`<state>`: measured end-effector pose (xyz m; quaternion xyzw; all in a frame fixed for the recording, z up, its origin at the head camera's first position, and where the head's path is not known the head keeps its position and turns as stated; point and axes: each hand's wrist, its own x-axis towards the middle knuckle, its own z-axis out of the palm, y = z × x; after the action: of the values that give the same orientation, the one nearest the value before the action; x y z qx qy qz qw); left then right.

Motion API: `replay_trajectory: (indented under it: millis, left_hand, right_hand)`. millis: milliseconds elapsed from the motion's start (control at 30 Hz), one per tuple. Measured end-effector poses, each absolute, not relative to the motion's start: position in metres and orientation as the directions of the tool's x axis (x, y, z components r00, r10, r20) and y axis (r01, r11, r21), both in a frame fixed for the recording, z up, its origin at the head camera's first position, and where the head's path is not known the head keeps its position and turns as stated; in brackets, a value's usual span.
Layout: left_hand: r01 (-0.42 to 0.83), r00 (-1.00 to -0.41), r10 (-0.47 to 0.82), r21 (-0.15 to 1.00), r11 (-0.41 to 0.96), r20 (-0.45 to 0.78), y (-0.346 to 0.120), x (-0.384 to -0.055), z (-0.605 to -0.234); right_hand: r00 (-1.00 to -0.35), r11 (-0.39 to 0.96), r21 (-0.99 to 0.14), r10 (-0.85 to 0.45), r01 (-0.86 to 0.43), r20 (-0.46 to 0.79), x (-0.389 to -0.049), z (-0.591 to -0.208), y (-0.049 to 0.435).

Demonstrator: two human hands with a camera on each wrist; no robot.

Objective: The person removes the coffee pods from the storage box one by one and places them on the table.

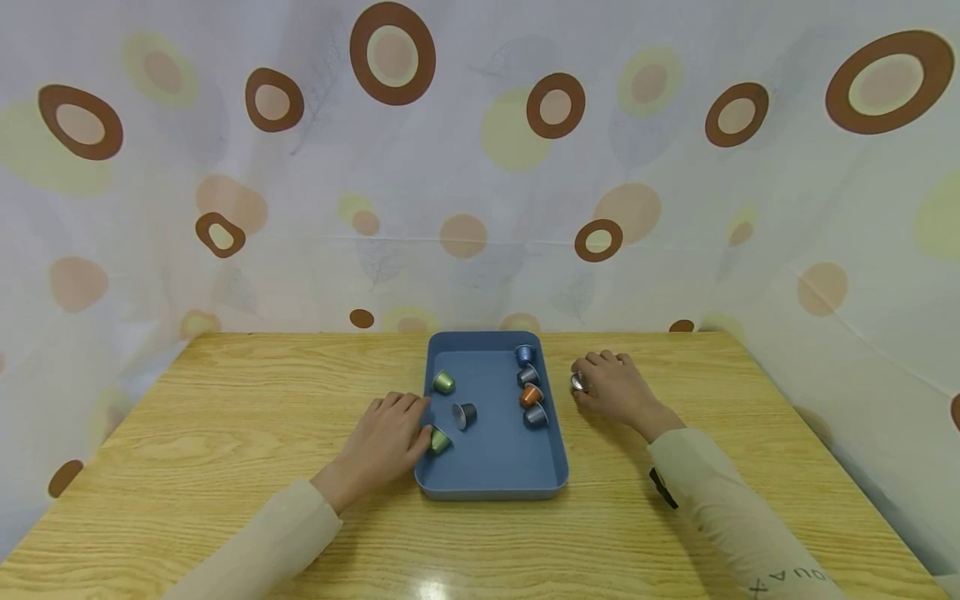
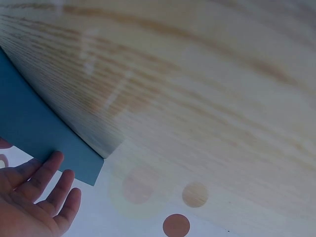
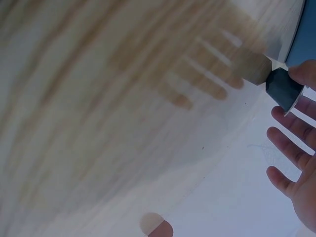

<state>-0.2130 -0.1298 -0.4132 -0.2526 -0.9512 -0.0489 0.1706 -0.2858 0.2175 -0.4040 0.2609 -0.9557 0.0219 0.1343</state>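
My left hand (image 1: 386, 437) grips the left rim of the blue tray (image 1: 495, 482), with the thumb over the edge beside a green coffee capsule (image 1: 439, 442). In the left wrist view its fingertips lie against the tray's outer wall (image 2: 74, 160). To the right of the tray, my right hand (image 1: 611, 387) pinches a dark coffee capsule (image 3: 284, 90) between thumb and finger, close over the table. Its other fingers are spread in the right wrist view. Only the silvery lid of this capsule shows in the head view.
Inside the tray, a blue capsule (image 1: 525, 356), a dark one (image 1: 528, 377), an orange one (image 1: 531, 396) and a grey one (image 1: 535, 416) line the right wall. Another green capsule (image 1: 444, 382) and a dark grey capsule (image 1: 465, 415) lie on the left. A patterned curtain (image 1: 465, 167) hangs behind the wooden table (image 1: 210, 442).
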Motion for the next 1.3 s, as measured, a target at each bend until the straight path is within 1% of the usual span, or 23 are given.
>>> replay_trajectory:
  millis: [367, 533, 1000, 1300]
  left_hand:
    - [0.495, -0.817, 0.460, 0.014, 0.869, 0.348, -0.129, -0.213, -0.413]
    - [0.498, -0.812, 0.458, 0.020, 0.867, 0.362, -0.129, -0.213, -0.414]
    - [0.505, -0.807, 0.463, 0.021, 0.863, 0.365, -0.130, -0.214, -0.413]
    - [0.506, -0.809, 0.462, 0.030, 0.862, 0.363, -0.130, -0.213, -0.412]
  right_hand:
    - [-0.839, 0.868, 0.019, -0.484, -0.496, 0.246, -0.285, -0.399, 0.215]
    - [-0.829, 0.858, 0.018, -0.501, -0.513, 0.248, -0.286, -0.395, 0.213]
    - [-0.772, 0.815, 0.067, -0.568, -0.575, 0.285, -0.277, -0.382, 0.201]
    - [-0.700, 0.762, 0.113, -0.635, -0.638, 0.327, -0.273, -0.383, 0.192]
